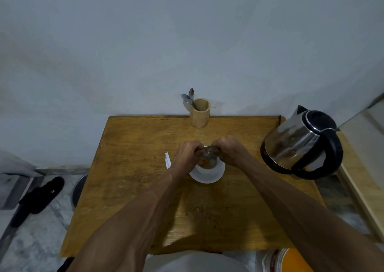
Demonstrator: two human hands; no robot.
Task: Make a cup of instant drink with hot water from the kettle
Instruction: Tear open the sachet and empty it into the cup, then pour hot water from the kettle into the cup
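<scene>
A white cup (207, 164) stands on a white saucer (209, 177) near the middle of the wooden table (135, 167). Directly over the cup, my left hand (188, 157) and my right hand (229, 152) both pinch a small sachet (207, 153), one hand at each end. The sachet is blurred, and the cup's inside looks brownish. A steel electric kettle (301, 142) with a black handle and lid stands at the table's right edge, apart from both hands.
A wooden holder (200, 113) with spoons (190, 99) stands at the table's back edge against the wall. A white paper strip (168, 160) lies left of the saucer. Black sandals (37, 199) lie on the floor at left; an orange container (291, 261) sits at bottom right.
</scene>
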